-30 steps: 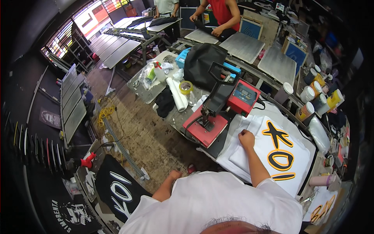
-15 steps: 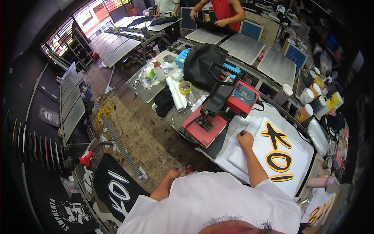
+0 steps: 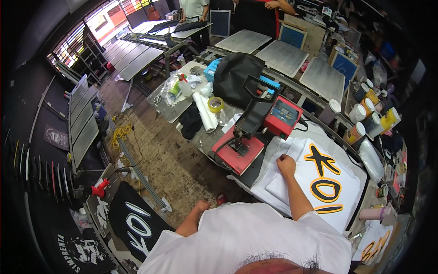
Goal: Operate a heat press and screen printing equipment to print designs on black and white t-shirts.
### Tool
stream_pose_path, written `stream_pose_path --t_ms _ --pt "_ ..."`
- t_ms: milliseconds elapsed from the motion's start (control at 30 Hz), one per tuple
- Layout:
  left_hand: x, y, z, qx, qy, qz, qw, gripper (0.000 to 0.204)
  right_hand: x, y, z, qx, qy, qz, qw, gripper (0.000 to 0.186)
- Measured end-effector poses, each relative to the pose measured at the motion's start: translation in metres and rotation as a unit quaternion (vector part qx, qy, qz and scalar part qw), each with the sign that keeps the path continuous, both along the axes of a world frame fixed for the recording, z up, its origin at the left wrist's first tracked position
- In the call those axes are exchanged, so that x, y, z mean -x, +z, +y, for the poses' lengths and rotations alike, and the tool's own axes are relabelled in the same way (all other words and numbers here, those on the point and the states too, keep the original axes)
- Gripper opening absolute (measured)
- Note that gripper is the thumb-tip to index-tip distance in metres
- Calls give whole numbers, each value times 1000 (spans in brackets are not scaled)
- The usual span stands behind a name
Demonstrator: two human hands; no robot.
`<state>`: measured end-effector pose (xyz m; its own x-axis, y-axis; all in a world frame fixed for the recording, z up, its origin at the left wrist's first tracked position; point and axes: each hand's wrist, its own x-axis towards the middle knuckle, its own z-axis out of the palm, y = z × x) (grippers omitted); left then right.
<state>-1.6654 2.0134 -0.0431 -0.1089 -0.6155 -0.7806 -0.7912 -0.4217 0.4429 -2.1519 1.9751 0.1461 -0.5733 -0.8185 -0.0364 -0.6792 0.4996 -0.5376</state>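
Observation:
My right hand (image 3: pixel 286 165) is closed, its knuckles up, on folded white fabric (image 3: pixel 274 181) beside a white garment with black-and-orange lettering (image 3: pixel 340 203); whatever is under its fingers is hidden. A red heat press (image 3: pixel 226 150) with a red control box (image 3: pixel 282 116) stands just beyond this hand. My left hand (image 3: pixel 201 205) hangs low beside my white shirt, fingers curled, their contents hidden, over the floor. A black garment with white lettering (image 3: pixel 122 214) lies to its left.
Two co-workers stand at the back by metal platens (image 3: pixel 282 58), one holding black cloth (image 3: pixel 253 18). The bench holds a white roll (image 3: pixel 205 114), yellow tape (image 3: pixel 215 104) and a black cover (image 3: pixel 232 80). Paint tubs (image 3: pixel 357 129) line the right. Yellow cable (image 3: pixel 122 132) lies on the floor.
The co-worker in red has lifted the black cloth off the platen, and it now hangs upright in front of that person. My hands have hardly moved.

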Motion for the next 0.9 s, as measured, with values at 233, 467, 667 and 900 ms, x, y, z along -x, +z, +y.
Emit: stream_pose_path --t_ms 233,467,667,900 --pt "6 2 0 7 -12 11 1000 38 3 -5 3 -7 -9 -5 1000 24" --pt "-20 -50 4 76 -135 50 987 39 1 -7 0 -18 3 10 1000 24" --pt "-24 -58 2 102 -174 17 979 39 -1 -1 1 -29 6 -6 1000 25" --pt "1 1 -2 53 -35 -4 998 38 6 -7 5 -5 -7 9 1000 25"
